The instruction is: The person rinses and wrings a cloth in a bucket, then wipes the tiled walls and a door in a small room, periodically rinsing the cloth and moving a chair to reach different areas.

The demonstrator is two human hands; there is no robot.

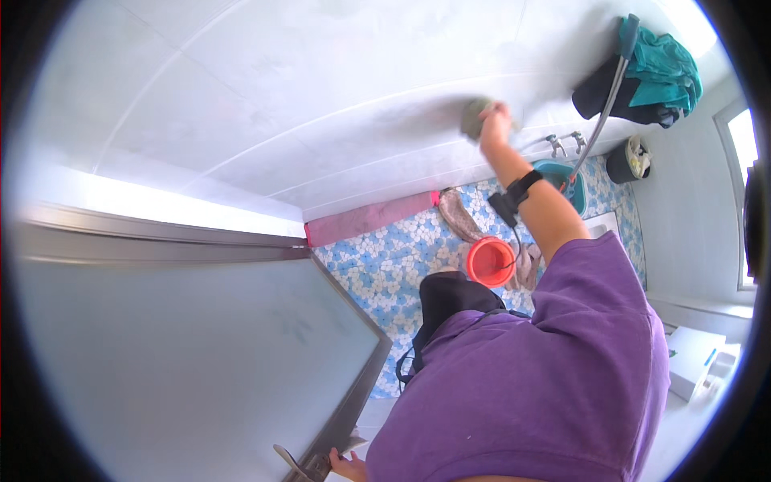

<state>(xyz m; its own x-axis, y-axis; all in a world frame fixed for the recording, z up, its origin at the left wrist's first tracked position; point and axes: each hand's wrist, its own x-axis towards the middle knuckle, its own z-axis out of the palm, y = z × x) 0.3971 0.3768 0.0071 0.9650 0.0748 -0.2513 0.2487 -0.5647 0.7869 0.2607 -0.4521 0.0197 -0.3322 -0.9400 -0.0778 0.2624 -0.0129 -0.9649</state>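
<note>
My right hand is raised to the white tiled wall, its fingers closed on a grey-green cloth blurred by motion. The cloth appears to lie against the wall. Around that wrist is a black strap with a small device and a cable. At the lower edge, my left hand grips the dark-framed edge of a frosted door, close to its metal handle. The left fingers show only in part.
A red bucket stands on the blue floral floor beside crumpled cloths. A pink mat lies along the wall. Taps, a teal basin, a dark bin, a long-handled pole and hanging teal clothes are at right.
</note>
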